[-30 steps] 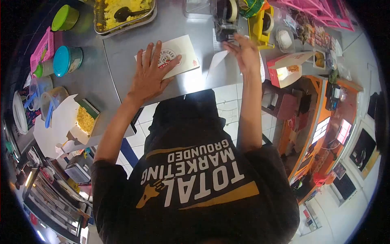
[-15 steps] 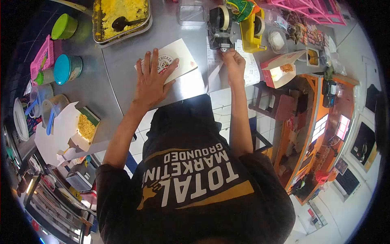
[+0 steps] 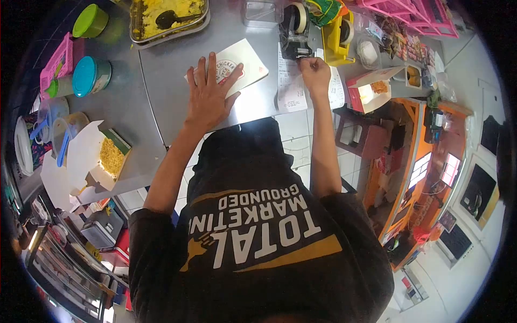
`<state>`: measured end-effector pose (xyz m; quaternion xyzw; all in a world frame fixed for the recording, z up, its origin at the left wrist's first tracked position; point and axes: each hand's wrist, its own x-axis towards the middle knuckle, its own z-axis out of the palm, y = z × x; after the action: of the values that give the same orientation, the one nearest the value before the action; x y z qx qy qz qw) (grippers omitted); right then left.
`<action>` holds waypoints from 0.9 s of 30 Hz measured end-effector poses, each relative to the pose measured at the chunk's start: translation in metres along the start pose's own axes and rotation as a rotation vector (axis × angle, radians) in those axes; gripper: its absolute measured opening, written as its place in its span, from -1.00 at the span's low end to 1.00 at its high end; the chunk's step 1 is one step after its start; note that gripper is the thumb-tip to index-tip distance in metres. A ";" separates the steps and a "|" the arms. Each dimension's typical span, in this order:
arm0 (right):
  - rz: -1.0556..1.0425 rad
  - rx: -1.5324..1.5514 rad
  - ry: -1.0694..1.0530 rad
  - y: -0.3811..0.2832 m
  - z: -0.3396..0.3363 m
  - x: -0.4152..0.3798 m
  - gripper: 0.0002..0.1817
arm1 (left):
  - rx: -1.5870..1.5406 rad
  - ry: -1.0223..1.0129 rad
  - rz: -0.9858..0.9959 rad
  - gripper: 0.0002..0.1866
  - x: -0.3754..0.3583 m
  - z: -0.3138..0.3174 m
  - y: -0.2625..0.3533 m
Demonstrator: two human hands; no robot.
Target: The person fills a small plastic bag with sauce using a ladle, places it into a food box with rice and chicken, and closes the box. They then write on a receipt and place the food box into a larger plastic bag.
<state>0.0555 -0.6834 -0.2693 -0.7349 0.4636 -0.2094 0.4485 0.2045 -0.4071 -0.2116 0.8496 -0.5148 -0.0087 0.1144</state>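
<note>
My left hand (image 3: 207, 99) lies with spread fingers across a white takeaway box (image 3: 249, 67), shut and printed with a round chicken logo. The palm covers the box's left part. At the front of a black tape dispenser (image 3: 295, 48), my right hand (image 3: 316, 78) is closed in a pinch at the cutting edge, on the end of the tape; the strip itself hardly shows. Beneath and beside that hand are printed paper receipts (image 3: 291, 89). A yellow tape dispenser (image 3: 338, 46) stands just right of the black one.
An open box with food (image 3: 371, 94) sits at the table's right. On the left are another open box of noodles (image 3: 110, 161), a teal-lidded tub (image 3: 89, 76) and a green tub (image 3: 90, 21). A metal tray of yellow food (image 3: 169, 32) and a clear container (image 3: 262, 13) stand behind.
My right hand stays at the black dispenser, its wrist turned slightly. My left hand remains flat on the box. The whole view has shifted a little.
</note>
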 end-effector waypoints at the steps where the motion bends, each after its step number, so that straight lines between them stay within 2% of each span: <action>1: -0.022 -0.075 0.008 0.001 0.000 -0.002 -0.73 | 0.001 0.001 0.002 -0.25 -0.001 0.000 0.000; 3: -0.070 -0.224 0.024 0.002 0.000 -0.003 -0.75 | 0.000 0.012 0.005 -0.25 -0.001 0.002 0.001; 6: -0.140 0.076 -0.025 -0.036 -0.009 -0.033 -0.82 | -0.001 0.024 -0.015 -0.25 0.001 0.003 -0.003; 7: -0.127 0.133 -0.115 -0.060 -0.009 -0.054 -0.87 | -0.011 0.018 -0.021 -0.25 0.001 0.002 -0.001; 8: -0.105 0.190 -0.198 -0.078 -0.003 -0.077 -0.89 | -0.023 0.004 -0.019 -0.25 -0.001 0.001 0.000; 10: 0.101 0.397 -0.442 -0.085 0.016 -0.102 -0.89 | -0.020 0.012 -0.018 -0.25 -0.003 0.003 0.000; 13: 0.193 0.501 -0.490 -0.074 0.053 -0.122 -0.88 | -0.026 0.037 -0.017 -0.25 0.000 0.006 0.000; 17: 0.271 0.430 -0.509 -0.064 0.073 -0.120 -0.75 | -0.024 0.038 -0.017 -0.26 0.000 0.007 -0.001; 20: 0.261 0.367 -0.529 -0.056 0.073 -0.119 -0.74 | -0.015 0.020 -0.024 -0.29 0.000 0.008 -0.001; 26: -0.030 0.360 -0.543 -0.044 0.067 -0.112 -0.83 | 0.012 0.012 -0.017 -0.28 0.000 0.007 0.000; 27: -0.056 0.254 -0.530 -0.042 0.068 -0.110 -0.89 | 0.026 -0.013 -0.004 -0.28 0.001 0.003 -0.001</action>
<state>0.0727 -0.5492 -0.2563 -0.7145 0.2797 -0.0789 0.6364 0.2049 -0.4082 -0.2149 0.8521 -0.5138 -0.0075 0.0998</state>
